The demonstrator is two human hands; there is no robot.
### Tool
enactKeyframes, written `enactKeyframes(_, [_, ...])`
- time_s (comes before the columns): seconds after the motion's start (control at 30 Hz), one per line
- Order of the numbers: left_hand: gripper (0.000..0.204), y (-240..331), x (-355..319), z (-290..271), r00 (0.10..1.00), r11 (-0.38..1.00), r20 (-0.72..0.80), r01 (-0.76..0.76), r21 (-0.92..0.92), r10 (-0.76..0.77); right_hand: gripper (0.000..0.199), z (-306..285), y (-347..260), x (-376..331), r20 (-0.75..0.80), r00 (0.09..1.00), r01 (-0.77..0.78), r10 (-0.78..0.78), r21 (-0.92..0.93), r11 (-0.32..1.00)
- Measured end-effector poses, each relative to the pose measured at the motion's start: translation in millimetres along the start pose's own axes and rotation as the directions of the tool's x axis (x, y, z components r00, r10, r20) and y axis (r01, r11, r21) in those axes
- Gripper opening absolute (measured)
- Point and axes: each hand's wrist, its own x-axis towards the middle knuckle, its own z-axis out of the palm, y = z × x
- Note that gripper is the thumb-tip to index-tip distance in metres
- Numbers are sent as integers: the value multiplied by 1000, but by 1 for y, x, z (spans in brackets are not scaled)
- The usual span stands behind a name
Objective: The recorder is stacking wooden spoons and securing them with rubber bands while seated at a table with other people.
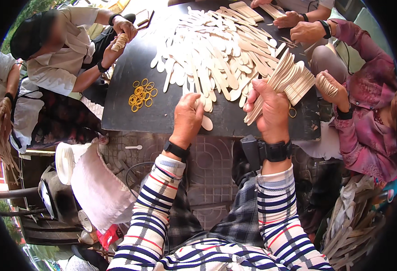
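Cloth (100,187) of a pale pink colour is seen at the lower left, below the level of the table. Above it, a small bundle (120,42) of wooden sticks is held in both hands by a co-worker in a black cap. On the paved floor, a small white spoon-shaped piece (134,147) is seen. Yellow rubber bands (142,95) are heaped on the left part of the black table (121,113). The left hand (187,118) is held at the near edge of the table, its fingers curled and its thumb close to the index finger; whether anything is pinched there cannot be told. Just beside it, a single round-ended stick (207,123) is partly covered by the hand. Beyond, a pile of flat wooden sticks (216,49) is spread loosely across the table's middle and far side. By the right hand (273,110), closed firmly, a thick, fanned bunch (295,79) is gripped at the pile's right edge. A lone rubber band (292,112) is seen just beside that wrist. Farther right, another bundle (326,85) is held by a co-worker in a pink patterned top.
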Motion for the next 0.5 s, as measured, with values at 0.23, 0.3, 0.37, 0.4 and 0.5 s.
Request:
enactKeyframes(0.23, [29, -3, 46, 8, 967, 962, 68, 233, 145, -245, 10, -1, 2, 2, 7, 1000, 1, -1, -2, 1000])
enactKeyframes(0.3, [30, 3, 55, 13, 897, 894, 212, 309, 323, -387, 10, -3, 3, 4, 6, 1000, 1, -2, 14, 1000])
enactKeyframes(0.37, [31, 5, 61, 16, 880, 874, 229, 316, 369, -415, 10, -4, 3, 4, 4, 1000, 6, -6, 29, 1000])
enactKeyframes(0.4, [33, 5, 65, 18, 861, 850, 244, 324, 414, -447, 10, -3, 2, 4, -3, 1000, -7, 7, 32, 999])
enactKeyframes(0.5, [25, -24, 74, 21, 837, 834, 213, 408, 372, -504, 10, 2, 4, 3, 8, 1000, -17, 17, 45, 999])
